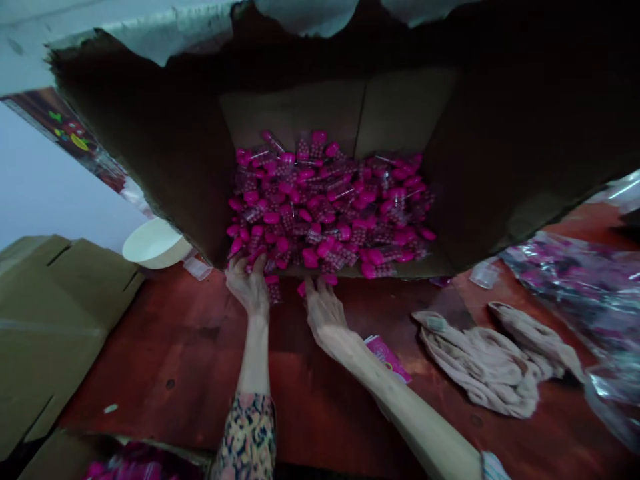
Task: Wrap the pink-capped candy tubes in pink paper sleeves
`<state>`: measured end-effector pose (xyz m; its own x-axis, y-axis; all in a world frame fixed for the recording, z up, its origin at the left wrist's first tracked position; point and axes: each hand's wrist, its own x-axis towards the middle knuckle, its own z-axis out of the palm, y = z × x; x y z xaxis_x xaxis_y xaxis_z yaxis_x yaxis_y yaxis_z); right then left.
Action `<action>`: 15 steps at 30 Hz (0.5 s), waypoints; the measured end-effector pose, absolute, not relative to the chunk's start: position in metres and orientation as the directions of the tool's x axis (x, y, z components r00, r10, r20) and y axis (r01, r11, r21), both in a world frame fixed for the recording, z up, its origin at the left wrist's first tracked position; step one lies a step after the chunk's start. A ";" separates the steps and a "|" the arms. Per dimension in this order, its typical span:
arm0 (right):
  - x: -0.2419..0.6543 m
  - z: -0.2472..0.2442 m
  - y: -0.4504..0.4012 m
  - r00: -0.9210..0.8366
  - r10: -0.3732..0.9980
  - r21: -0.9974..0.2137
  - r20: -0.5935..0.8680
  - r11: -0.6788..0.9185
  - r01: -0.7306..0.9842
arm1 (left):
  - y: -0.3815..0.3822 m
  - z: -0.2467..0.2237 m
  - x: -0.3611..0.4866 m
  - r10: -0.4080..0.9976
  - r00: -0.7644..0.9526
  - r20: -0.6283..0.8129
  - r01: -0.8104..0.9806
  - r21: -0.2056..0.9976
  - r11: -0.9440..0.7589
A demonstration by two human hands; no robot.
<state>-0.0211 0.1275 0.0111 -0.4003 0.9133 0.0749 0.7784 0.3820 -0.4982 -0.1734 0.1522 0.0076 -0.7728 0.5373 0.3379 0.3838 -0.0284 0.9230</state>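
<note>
A large cardboard box (400,107) lies with its opening facing me, filled at the bottom with many small clear containers with pink caps (320,213). My left hand (249,283) is at the lower left edge of the opening, its fingers curled round pink-capped containers. To its right, my right hand (324,307) is at the lower edge, with fingertips on pink-capped pieces. One container (273,290) sits on the edge between the hands. What exactly lies under the right fingertips is partly hidden.
On the red table (200,347) are a beige cloth (490,360), a pink card (387,357) and a clear plastic cup (484,273). A white bowl (157,245) and cardboard (55,320) stand left. Plastic bags (590,287) lie right; another box (65,457) is at bottom left.
</note>
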 end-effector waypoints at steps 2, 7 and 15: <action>-0.006 0.016 0.131 -0.404 0.906 -0.515 0.129 0.409 0.753 | 0.173 0.015 -0.190 0.546 -0.722 0.426 0.506 0.862 -0.003; 0.003 0.055 0.181 -0.382 0.883 -0.540 0.274 0.470 0.699 | 0.206 0.023 -0.221 0.682 -0.507 0.527 0.696 0.717 -0.036; -0.068 0.058 0.278 -0.462 0.820 -0.517 0.338 0.572 0.637 | 0.203 0.003 -0.203 0.740 -0.335 0.584 0.754 0.637 -0.161</action>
